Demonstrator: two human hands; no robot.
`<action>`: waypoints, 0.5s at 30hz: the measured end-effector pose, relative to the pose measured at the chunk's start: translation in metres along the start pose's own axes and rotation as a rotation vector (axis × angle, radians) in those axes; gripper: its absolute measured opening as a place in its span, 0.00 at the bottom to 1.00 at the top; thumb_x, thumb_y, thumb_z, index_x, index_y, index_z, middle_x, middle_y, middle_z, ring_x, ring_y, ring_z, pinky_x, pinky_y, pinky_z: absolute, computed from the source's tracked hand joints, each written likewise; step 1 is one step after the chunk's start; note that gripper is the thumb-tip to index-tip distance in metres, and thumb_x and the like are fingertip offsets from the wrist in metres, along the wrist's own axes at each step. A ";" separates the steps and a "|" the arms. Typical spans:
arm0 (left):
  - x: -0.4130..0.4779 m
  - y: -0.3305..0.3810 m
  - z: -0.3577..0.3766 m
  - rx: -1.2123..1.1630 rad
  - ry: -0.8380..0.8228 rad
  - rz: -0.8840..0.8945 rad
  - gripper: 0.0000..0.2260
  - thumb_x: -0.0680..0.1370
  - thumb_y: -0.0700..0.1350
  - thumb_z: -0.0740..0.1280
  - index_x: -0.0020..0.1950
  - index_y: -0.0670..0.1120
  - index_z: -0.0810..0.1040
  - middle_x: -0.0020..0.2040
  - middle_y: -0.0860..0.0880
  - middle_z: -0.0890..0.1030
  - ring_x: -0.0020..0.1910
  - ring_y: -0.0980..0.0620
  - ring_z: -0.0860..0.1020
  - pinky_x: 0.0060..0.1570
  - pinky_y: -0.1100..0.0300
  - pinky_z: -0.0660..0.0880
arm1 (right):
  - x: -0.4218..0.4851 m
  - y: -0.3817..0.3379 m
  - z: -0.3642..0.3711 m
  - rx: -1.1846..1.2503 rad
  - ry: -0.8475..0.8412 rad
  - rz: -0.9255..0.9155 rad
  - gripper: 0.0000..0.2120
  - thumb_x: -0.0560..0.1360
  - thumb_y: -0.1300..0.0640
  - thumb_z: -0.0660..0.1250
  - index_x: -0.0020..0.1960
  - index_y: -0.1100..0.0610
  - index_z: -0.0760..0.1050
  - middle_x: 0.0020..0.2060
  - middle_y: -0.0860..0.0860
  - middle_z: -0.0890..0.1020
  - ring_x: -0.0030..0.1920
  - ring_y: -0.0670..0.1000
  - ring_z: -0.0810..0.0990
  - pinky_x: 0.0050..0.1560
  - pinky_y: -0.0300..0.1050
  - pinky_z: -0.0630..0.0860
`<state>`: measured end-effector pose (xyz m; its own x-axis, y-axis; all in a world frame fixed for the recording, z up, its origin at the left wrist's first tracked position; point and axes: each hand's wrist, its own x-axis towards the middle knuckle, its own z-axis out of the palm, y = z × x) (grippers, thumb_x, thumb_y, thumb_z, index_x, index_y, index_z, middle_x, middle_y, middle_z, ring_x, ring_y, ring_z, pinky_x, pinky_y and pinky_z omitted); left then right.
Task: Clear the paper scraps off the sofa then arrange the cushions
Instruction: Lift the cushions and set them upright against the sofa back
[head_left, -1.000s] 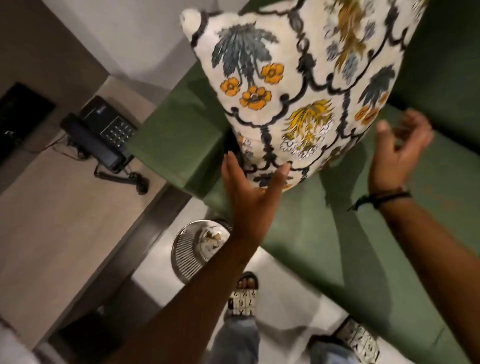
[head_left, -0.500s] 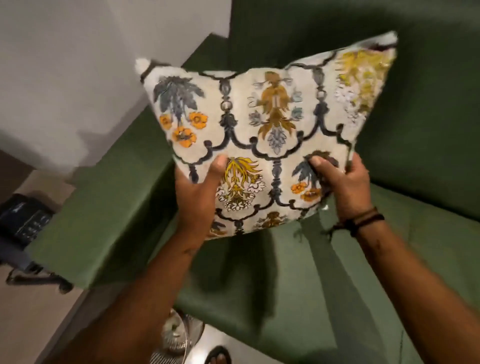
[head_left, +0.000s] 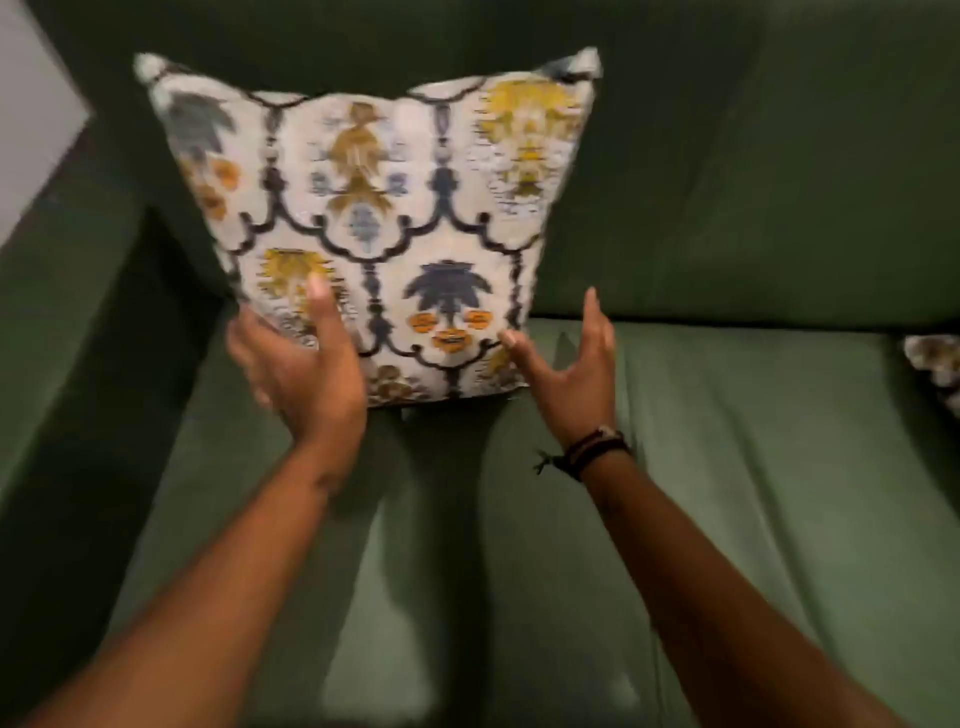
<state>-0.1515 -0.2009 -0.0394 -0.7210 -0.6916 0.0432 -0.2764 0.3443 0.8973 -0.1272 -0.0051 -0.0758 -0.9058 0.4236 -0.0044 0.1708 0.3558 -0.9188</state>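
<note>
Cushion: square cream fabric cushion (head_left: 374, 218) printed with dark scrolling lines and yellow, orange and blue-grey floral motifs; it stands upright on the seat, its back against the sofa's backrest, close to the left armrest.
Sofa: dark green fabric sofa (head_left: 753, 467); the seat panel under the arms shows smooth folds, and the backrest rises behind the cushion.
Left hand: left hand (head_left: 301, 374) lies against the cushion's lower left corner, thumb up across the printed front, the fingers spread along the left edge; it is blurred, so whether it grips or only touches cannot be told.
Right hand: right hand (head_left: 571, 364) is spread wide, palm turned toward the cushion's lower right corner; the thumb tip sits at the cushion's edge, the fingers point up just beside it, closed on nothing.
Wrist: dark corded bracelet (head_left: 592, 449) with a loose knotted end circles the right wrist.
Second cushion: corner of another patterned cushion (head_left: 932, 364) in the same cream and dark print shows at the right edge, on the seat, well apart from the first.
Wall: pale grey wall (head_left: 31, 130) shows at the upper left, beyond the armrest.
</note>
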 end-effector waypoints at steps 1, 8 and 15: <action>-0.033 0.005 0.006 -0.020 -0.007 0.000 0.36 0.75 0.65 0.60 0.73 0.40 0.65 0.74 0.39 0.66 0.75 0.43 0.65 0.75 0.52 0.61 | -0.012 0.008 -0.022 0.007 0.028 0.014 0.48 0.65 0.38 0.73 0.76 0.53 0.56 0.74 0.57 0.63 0.75 0.51 0.59 0.72 0.39 0.56; -0.269 0.074 0.115 -0.109 -0.925 0.168 0.39 0.69 0.70 0.62 0.74 0.51 0.63 0.75 0.51 0.66 0.74 0.58 0.64 0.73 0.62 0.59 | -0.065 0.113 -0.245 -0.015 0.645 0.387 0.51 0.61 0.33 0.73 0.75 0.56 0.59 0.71 0.58 0.65 0.70 0.55 0.68 0.72 0.56 0.65; -0.417 0.184 0.321 -0.096 -1.575 0.137 0.56 0.58 0.67 0.71 0.79 0.48 0.52 0.78 0.45 0.63 0.76 0.52 0.63 0.69 0.60 0.63 | -0.031 0.212 -0.466 0.068 1.098 0.602 0.53 0.63 0.35 0.74 0.77 0.57 0.53 0.75 0.60 0.59 0.74 0.56 0.61 0.75 0.52 0.59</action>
<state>-0.1057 0.3545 -0.0333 -0.6625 0.6854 -0.3022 -0.1608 0.2638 0.9511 0.1179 0.4454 -0.0862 0.1151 0.9850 -0.1289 0.3948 -0.1644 -0.9040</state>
